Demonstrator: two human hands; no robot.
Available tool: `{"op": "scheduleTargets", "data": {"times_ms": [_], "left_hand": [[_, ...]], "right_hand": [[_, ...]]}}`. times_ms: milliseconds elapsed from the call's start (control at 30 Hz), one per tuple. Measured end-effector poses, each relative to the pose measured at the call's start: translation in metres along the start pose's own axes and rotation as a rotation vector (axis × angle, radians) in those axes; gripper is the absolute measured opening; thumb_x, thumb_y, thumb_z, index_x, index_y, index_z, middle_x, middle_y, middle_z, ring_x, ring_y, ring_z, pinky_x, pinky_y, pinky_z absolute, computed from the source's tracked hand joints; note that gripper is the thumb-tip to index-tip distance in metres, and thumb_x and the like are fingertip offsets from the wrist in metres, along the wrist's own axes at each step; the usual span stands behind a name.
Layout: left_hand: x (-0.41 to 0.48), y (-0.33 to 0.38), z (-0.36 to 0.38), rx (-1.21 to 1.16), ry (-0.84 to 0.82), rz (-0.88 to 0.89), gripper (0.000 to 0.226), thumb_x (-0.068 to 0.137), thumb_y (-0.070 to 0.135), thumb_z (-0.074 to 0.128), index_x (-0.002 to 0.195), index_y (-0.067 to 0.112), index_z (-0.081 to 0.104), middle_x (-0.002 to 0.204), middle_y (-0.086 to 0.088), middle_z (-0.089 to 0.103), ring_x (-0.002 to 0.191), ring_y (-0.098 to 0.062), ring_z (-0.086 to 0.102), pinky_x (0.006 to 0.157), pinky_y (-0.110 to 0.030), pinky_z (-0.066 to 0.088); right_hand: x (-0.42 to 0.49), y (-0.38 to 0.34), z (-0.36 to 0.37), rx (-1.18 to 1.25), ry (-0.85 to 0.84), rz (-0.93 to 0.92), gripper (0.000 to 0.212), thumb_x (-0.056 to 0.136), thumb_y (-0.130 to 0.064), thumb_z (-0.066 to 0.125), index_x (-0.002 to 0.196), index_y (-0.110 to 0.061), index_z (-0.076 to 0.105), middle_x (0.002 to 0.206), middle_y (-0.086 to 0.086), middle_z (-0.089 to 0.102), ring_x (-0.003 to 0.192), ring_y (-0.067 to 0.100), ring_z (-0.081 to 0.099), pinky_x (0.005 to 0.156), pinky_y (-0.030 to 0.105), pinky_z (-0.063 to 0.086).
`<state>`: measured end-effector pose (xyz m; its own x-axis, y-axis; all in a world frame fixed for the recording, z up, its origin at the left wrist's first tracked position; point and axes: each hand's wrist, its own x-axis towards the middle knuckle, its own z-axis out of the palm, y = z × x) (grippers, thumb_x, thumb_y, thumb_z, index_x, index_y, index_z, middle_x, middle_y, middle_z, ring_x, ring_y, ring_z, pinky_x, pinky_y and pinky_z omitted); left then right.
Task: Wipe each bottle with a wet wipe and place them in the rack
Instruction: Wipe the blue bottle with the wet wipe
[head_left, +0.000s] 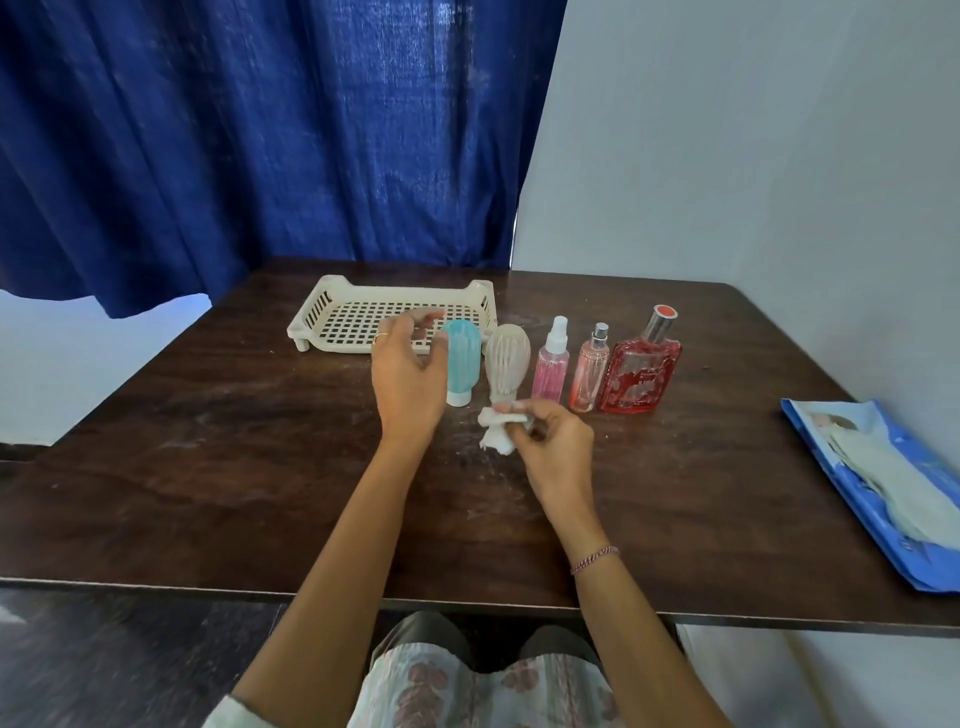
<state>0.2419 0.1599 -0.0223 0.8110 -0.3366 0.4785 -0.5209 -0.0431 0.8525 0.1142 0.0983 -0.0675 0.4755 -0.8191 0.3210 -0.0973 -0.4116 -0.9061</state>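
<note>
with left hand (405, 379) grip wide by teal bottle (465, 356) and right hand (556, 441) pinching wet wipe (496, 434), close firmly round the body before rubbing all sides.

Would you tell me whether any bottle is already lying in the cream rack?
No, the rack is bare inside, and all five bottles stand on the table beside it.

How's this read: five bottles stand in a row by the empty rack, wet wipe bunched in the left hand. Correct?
One slip: the wet wipe is bunched in the right hand, not the left. The head view shows the left hand open by the teal bottle, holding nothing. The rest is right, including the empty rack.
</note>
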Motion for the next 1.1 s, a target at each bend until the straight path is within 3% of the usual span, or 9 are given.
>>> {"op": "scheduleTargets", "data": {"times_ms": [100, 233, 367, 500, 633, 700, 833, 967, 1100], "left_hand": [[0.01, -0.006, 0.006, 0.011, -0.029, 0.021, 0.027, 0.093, 0.018, 0.058, 0.119, 0.021, 0.06, 0.123, 0.003, 0.058, 0.116, -0.01, 0.052, 0.099, -0.035, 0.048], [0.017, -0.007, 0.01, 0.013, -0.149, 0.003, 0.032, 0.095, 0.019, 0.056, 0.126, 0.016, 0.059, 0.129, 0.001, 0.06, 0.122, -0.009, 0.051, 0.106, -0.031, 0.041], [0.018, -0.009, 0.011, 0.048, -0.175, -0.022, 0.029, 0.094, 0.019, 0.056, 0.122, 0.016, 0.063, 0.126, 0.0, 0.063, 0.117, -0.011, 0.055, 0.102, -0.03, 0.045], [0.017, -0.008, 0.007, 0.036, -0.155, -0.012, 0.025, 0.092, 0.016, 0.059, 0.116, 0.015, 0.067, 0.117, 0.003, 0.067, 0.105, -0.005, 0.058, 0.091, -0.017, 0.046], [0.009, -0.007, -0.002, 0.013, -0.143, -0.009, 0.024, 0.091, 0.014, 0.061, 0.114, 0.016, 0.068, 0.108, 0.013, 0.064, 0.089, 0.006, 0.057, 0.076, 0.001, 0.042], [0.0, -0.008, -0.007, 0.015, -0.133, 0.01, 0.023, 0.09, 0.016, 0.063, 0.112, 0.017, 0.069, 0.107, 0.013, 0.065, 0.091, 0.004, 0.058, 0.076, 0.0, 0.043], [-0.013, -0.009, -0.015, 0.016, -0.139, 0.031, 0.024, 0.087, 0.021, 0.067, 0.11, 0.018, 0.07, 0.108, 0.01, 0.067, 0.098, -0.002, 0.061, 0.082, -0.016, 0.05], [-0.013, -0.007, -0.02, -0.014, -0.141, 0.066, 0.022, 0.087, 0.019, 0.067, 0.108, 0.015, 0.071, 0.104, 0.008, 0.068, 0.094, -0.002, 0.063, 0.08, -0.012, 0.05], [-0.015, -0.01, -0.016, -0.082, -0.106, 0.052, 0.02, 0.087, 0.014, 0.066, 0.106, 0.01, 0.071, 0.097, 0.009, 0.067, 0.083, 0.01, 0.06, 0.077, -0.003, 0.045]], "right_hand": [[-0.001, -0.005, -0.001, -0.064, -0.037, -0.077, 0.024, 0.081, -0.003, 0.069, 0.099, -0.018, 0.072, 0.096, -0.007, 0.065, 0.089, 0.006, 0.061, 0.081, 0.015, 0.05], [-0.001, -0.005, -0.003, -0.139, -0.045, -0.115, 0.023, 0.081, -0.006, 0.069, 0.101, -0.017, 0.072, 0.092, -0.012, 0.061, 0.081, -0.005, 0.054, 0.075, 0.002, 0.043], [0.0, -0.004, -0.003, -0.154, -0.039, -0.133, 0.024, 0.081, -0.006, 0.069, 0.103, -0.016, 0.071, 0.094, -0.012, 0.061, 0.084, -0.005, 0.053, 0.076, 0.002, 0.042], [0.0, -0.004, -0.003, -0.156, -0.049, -0.169, 0.025, 0.08, -0.004, 0.069, 0.102, -0.016, 0.072, 0.099, -0.004, 0.067, 0.089, -0.001, 0.056, 0.08, 0.002, 0.042], [-0.002, -0.004, -0.004, -0.139, 0.009, -0.241, 0.024, 0.083, -0.005, 0.067, 0.105, -0.014, 0.07, 0.102, -0.001, 0.067, 0.093, 0.003, 0.059, 0.085, 0.021, 0.05], [-0.005, -0.01, -0.005, -0.053, 0.091, -0.285, 0.023, 0.089, -0.011, 0.061, 0.111, -0.011, 0.067, 0.107, -0.001, 0.064, 0.098, 0.004, 0.059, 0.085, 0.024, 0.052], [-0.01, -0.028, -0.004, 0.081, 0.19, -0.352, 0.035, 0.097, -0.021, 0.042, 0.123, -0.005, 0.059, 0.121, 0.001, 0.058, 0.116, 0.0, 0.049, 0.096, 0.013, 0.041], [0.005, -0.043, 0.007, 0.009, 0.196, -0.446, 0.029, 0.094, -0.011, 0.054, 0.121, -0.007, 0.061, 0.123, 0.001, 0.058, 0.118, 0.006, 0.05, 0.096, 0.025, 0.048], [0.023, -0.046, 0.018, -0.048, 0.153, -0.464, 0.027, 0.089, -0.008, 0.061, 0.116, -0.008, 0.064, 0.123, 0.002, 0.06, 0.117, 0.004, 0.05, 0.098, 0.025, 0.046]]}}
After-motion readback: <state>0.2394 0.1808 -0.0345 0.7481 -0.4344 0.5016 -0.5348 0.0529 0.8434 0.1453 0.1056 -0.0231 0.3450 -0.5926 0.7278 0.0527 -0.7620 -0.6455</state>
